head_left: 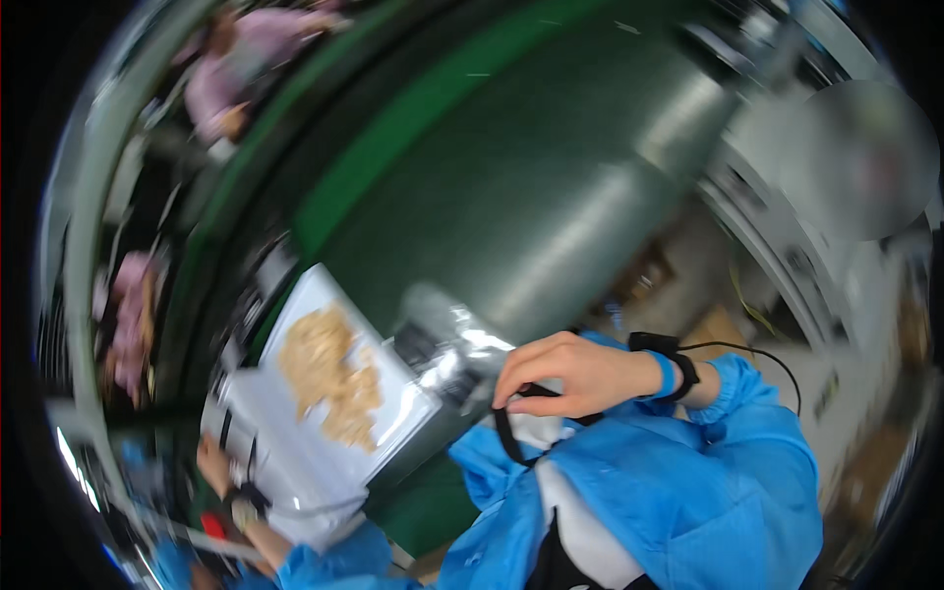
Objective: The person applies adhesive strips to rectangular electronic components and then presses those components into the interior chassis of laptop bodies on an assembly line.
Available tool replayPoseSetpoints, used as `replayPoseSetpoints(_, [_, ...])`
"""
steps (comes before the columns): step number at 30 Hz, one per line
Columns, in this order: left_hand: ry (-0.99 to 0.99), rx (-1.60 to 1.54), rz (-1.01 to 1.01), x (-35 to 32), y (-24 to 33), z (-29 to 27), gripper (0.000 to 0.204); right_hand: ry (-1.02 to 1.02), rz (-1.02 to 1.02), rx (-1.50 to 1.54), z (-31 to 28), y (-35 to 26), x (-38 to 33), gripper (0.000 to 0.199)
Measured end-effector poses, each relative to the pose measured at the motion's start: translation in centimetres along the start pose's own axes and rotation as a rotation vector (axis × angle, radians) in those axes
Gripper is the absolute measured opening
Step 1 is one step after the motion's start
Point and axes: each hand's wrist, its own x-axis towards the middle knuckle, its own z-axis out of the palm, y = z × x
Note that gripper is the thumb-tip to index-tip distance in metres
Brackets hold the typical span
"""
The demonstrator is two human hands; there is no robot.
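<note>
1. Right hand (575,374): the forearm, in a blue sleeve with a black wrist strap (669,359), crosses the chest from the right. The hand is bent at the wrist, with fingers curled and pinched on a black strap (511,433) that hangs against the blue smock.
2. Left hand (218,462): low at the picture's left, partly hidden under the white tray (285,462), with a black band at the wrist. It touches the tray's near-left edge; its finger closure cannot be made out.
3. White tray: left of the right hand, tilted, bearing a tan crumbly heap (329,379).
4. Silvery foil bag (447,339): just right of the tray, between it and the right hand.
5. Green conveyor belt (511,187): beyond the tray, running to the upper right.
</note>
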Motion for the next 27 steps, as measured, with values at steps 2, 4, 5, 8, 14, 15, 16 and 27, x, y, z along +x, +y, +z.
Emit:
replayPoseSetpoints(2, [-0.129,0.097,0.050,1.7,-7.6,-7.6,0.052,0.091,0.060,0.140,1.1,1.4,-4.4,0.014])
replayPoseSetpoints(4, [-0.306,0.223,-0.129,3.5,-4.0,-5.1,0.048,0.281,0.167,0.065,2.0,3.8,-9.5,0.015])
replayPoseSetpoints(5, [-0.259,0.189,0.004,2.1,0.1,-3.2,0.046,0.383,0.203,0.013,2.6,4.7,-12.2,0.017])
replayPoseSetpoints(8, [-0.133,-0.009,0.315,0.7,4.4,-3.7,0.046,0.493,0.409,-0.116,4.9,7.9,-17.4,0.024])
replayPoseSetpoints(14, [-0.195,-0.210,0.570,-20.0,29.1,-2.1,0.035,0.590,0.481,-0.129,5.3,9.1,-17.8,0.037])
replayPoseSetpoints(15, [-0.298,-0.245,0.504,-23.8,31.8,-1.7,0.033,0.579,0.465,-0.132,4.8,9.0,-16.9,0.037])
replayPoseSetpoints(16, [-0.358,-0.198,0.485,-26.4,32.9,-0.9,0.033,0.621,0.367,-0.107,4.3,8.9,-15.5,0.034])
replayPoseSetpoints(27, [-0.629,-0.311,0.654,-34.2,34.9,2.0,0.055,0.339,0.004,-0.400,-5.6,6.9,0.5,0.008])
